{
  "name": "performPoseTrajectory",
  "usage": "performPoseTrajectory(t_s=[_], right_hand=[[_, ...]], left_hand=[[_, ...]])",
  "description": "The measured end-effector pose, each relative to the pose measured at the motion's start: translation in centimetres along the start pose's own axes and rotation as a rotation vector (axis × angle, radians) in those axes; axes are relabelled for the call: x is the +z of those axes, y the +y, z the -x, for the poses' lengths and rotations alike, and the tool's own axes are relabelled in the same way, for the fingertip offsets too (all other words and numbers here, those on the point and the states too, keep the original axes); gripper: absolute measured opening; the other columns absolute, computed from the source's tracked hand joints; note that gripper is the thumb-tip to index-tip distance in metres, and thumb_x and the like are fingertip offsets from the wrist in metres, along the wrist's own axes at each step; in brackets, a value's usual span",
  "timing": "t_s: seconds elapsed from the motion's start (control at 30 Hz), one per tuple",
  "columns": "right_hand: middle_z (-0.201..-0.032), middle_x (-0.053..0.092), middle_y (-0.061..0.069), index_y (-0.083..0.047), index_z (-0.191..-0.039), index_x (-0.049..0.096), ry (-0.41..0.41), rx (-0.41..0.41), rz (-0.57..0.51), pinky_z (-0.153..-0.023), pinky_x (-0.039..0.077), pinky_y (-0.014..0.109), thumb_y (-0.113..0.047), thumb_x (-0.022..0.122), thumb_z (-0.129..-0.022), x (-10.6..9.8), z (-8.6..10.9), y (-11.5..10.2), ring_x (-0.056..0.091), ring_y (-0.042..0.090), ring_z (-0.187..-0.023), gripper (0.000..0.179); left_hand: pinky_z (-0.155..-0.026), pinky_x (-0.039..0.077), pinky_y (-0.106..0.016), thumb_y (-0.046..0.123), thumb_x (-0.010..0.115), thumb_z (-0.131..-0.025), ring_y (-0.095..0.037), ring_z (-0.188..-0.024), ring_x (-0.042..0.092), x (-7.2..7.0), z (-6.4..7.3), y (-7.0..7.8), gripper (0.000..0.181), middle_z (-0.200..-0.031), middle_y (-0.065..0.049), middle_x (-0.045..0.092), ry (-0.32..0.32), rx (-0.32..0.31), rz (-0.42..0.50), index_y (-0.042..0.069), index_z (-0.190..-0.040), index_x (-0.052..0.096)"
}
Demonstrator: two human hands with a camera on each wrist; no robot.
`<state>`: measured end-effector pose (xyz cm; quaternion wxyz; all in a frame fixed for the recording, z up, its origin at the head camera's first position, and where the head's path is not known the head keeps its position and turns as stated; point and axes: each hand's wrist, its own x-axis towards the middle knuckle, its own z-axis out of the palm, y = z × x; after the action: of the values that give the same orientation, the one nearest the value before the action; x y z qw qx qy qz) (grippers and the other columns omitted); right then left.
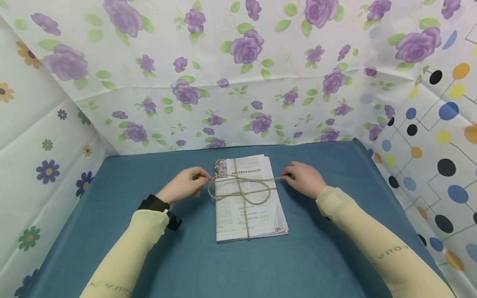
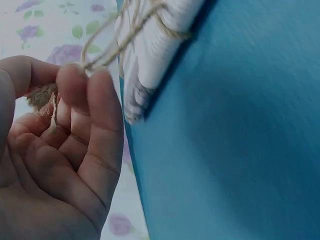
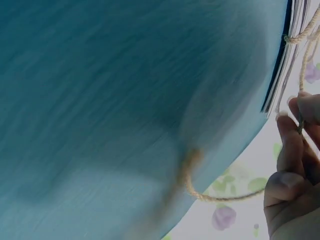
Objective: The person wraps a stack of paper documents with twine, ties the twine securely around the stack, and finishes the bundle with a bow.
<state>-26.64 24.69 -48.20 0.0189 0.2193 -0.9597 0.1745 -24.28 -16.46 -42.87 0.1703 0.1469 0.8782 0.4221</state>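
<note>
A stack of folded newspapers (image 1: 228, 219) lies flat, with twine (image 1: 244, 207) crossing it lengthwise and widthwise. Loose loops of the twine spread over its upper half. At the stack's left edge my left hand (image 1: 188, 181) pinches the twine between thumb and fingertips. The left wrist view shows a frayed twine end (image 2: 42, 98) by the curled fingers. Off the right edge, my right hand (image 1: 305, 179) pinches another length, drawn nearly straight across the stack. From that hand a loose twine tail (image 3: 225, 199) curves away in the right wrist view.
A blue cloth (image 1: 246, 269) covers the table. Behind it rises a sheet with purple flowers (image 1: 246, 47); a daisy-patterned sheet (image 1: 48, 171) stands at left and a dotted one (image 1: 447, 167) at right. A black band (image 1: 153, 203) circles my left wrist.
</note>
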Motion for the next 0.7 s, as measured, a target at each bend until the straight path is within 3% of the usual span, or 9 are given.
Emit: performPoseTrajectory(t_s=[0.13, 0.27, 0.53, 0.7], right_hand=[[-0.102, 0.058, 0.001, -0.016, -0.105, 0.079, 0.031, 0.005, 0.033, -0.069, 0.052, 0.039, -0.021, 0.074, -0.098, -0.4, 1.1, 0.9, 0.057, 0.015, -0.08, 0.011], [-0.099, 0.056, 0.001, -0.015, -0.105, 0.078, 0.034, 0.045, 0.065, -0.066, 0.051, 0.038, -0.021, 0.072, -0.099, -0.8, 2.3, 2.1, 0.056, 0.015, -0.077, 0.01], [-0.093, 0.063, 0.002, -0.013, -0.104, 0.077, 0.019, 0.177, 0.08, -0.065, 0.053, 0.041, -0.02, 0.065, -0.101, -1.6, 4.9, 4.9, 0.059, 0.015, -0.074, 0.014], [-0.097, 0.06, 0.007, -0.011, -0.104, 0.076, 0.023, 0.218, 0.069, -0.062, 0.05, 0.041, -0.017, 0.062, -0.101, -2.0, 6.0, 6.2, 0.057, 0.018, -0.073, 0.015]], left_hand=[[-0.08, 0.051, -0.053, 0.023, 0.047, -0.11, -0.029, -0.078, 0.062, -0.6, 0.8, -1.3, 0.032, -0.093, -0.02, 0.064, -0.001, -0.028, 0.031, 0.004, -0.13, 0.063], [-0.08, 0.051, -0.052, 0.023, 0.048, -0.109, -0.03, -0.079, 0.061, -1.1, 1.7, -2.8, 0.032, -0.088, -0.019, 0.063, -0.006, -0.047, 0.041, 0.005, -0.131, 0.064], [-0.079, 0.053, -0.043, 0.02, 0.05, -0.109, -0.025, -0.085, 0.063, -2.4, 3.9, -5.3, 0.032, -0.11, -0.016, 0.066, -0.005, -0.065, -0.008, 0.004, -0.132, 0.065], [-0.08, 0.054, -0.041, 0.019, 0.049, -0.109, -0.026, -0.089, 0.064, -3.5, 5.2, -6.4, 0.033, -0.11, -0.014, 0.065, -0.009, -0.088, -0.029, 0.002, -0.132, 0.064]])
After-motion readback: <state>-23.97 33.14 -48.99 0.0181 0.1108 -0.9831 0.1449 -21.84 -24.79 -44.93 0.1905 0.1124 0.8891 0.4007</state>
